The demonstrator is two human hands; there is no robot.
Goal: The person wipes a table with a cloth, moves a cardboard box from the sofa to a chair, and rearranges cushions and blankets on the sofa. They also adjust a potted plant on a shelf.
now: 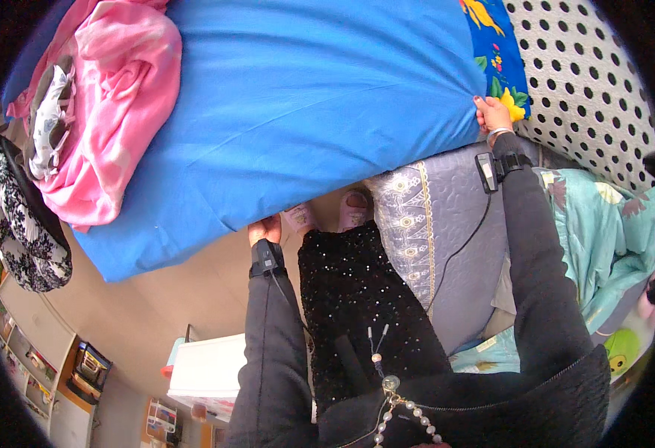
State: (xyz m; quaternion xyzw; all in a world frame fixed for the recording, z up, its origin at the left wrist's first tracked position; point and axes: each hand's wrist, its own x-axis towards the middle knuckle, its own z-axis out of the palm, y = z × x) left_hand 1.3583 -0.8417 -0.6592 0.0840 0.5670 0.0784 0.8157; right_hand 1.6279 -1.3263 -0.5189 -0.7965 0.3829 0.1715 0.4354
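A blue bed sheet [320,112] with a floral border [491,52] covers the bed and hangs at its near edge. My right hand [494,113] is closed on the sheet's edge beside a yellow flower, and creases fan out from that grip. At the near edge, left of my feet, my left hand [265,229] reaches up to the sheet; its fingers are hidden under the edge. A pink blanket [122,112] lies bunched on the sheet's left end.
A black-dotted pillow [581,82] lies at the far right. Grey quilted bedding [454,201] and a teal floral cover [603,239] are on the right. Black-and-white patterned fabric [25,224] sits at the left. A white box-like unit [208,369] stands behind my left forearm.
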